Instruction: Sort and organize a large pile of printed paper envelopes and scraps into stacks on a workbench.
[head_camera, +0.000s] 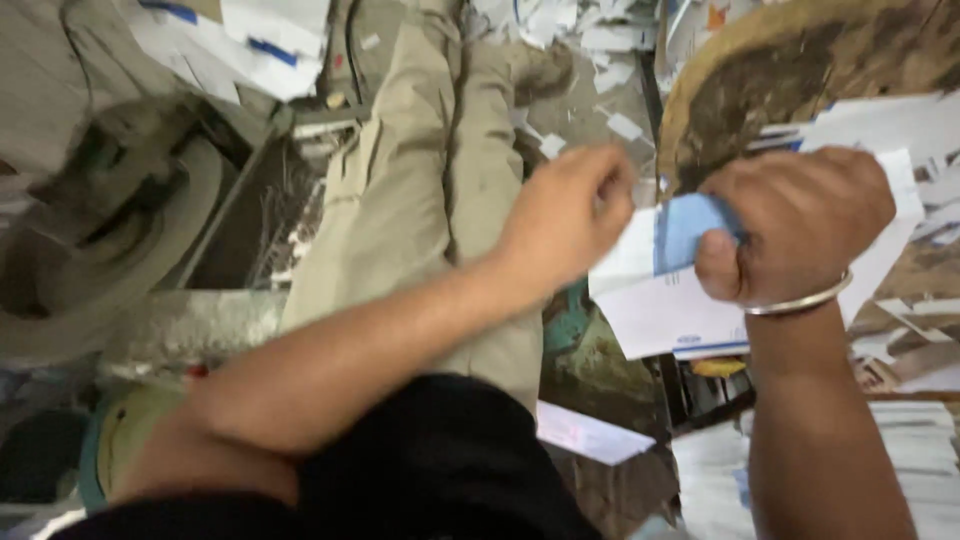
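Note:
My right hand (795, 222) is closed on a bundle of white and blue paper sheets (670, 290), with a silver bangle (800, 302) on its wrist. My left hand (568, 215) reaches across from the left with its fingers curled at the left edge of the same sheets; whether it grips them is blurred. My black sleeve fills the lower middle of the view.
A person's legs in beige trousers (430, 180) stretch over the floor ahead. Torn paper scraps (590, 40) litter the ground. A round brown woven tray (800, 60) sits at upper right. Grey machinery (110, 220) stands at left. Stacked white sheets (910, 450) lie at lower right.

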